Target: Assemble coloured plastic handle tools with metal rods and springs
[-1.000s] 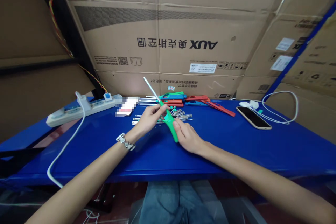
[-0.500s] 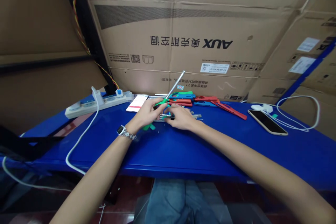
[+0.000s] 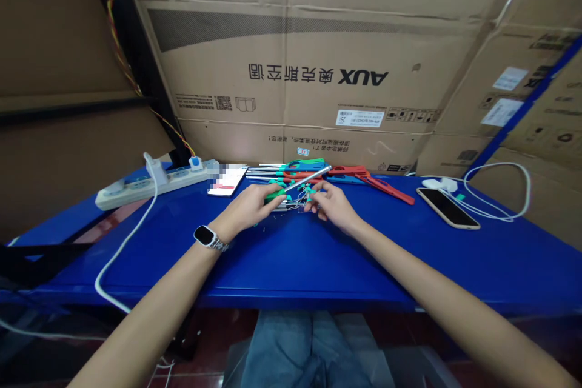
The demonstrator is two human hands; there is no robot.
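My left hand (image 3: 251, 206), with a watch on its wrist, grips the green handle of a long-nozzle lighter (image 3: 291, 186). The lighter lies low over the blue table (image 3: 318, 254), its metal tube pointing right and away. My right hand (image 3: 331, 204) is just right of it, fingertips drawn together at the lighter's middle, over a small heap of loose metal tubes and parts (image 3: 291, 205). Whether those fingers pinch a part is hidden. Behind both hands lies a row of red, green and blue lighters (image 3: 318, 170).
A white power strip (image 3: 136, 185) with a trailing cable lies at the back left, with a white card (image 3: 227, 180) beside it. A phone (image 3: 448, 208) and a white charger cable (image 3: 495, 194) lie at the right. Large cardboard boxes (image 3: 313, 73) wall in the table's far edge.
The green lighter went from upright, nozzle pointing up, to lying low with the nozzle pointing right. My right hand left the handle's end and moved to the parts heap.
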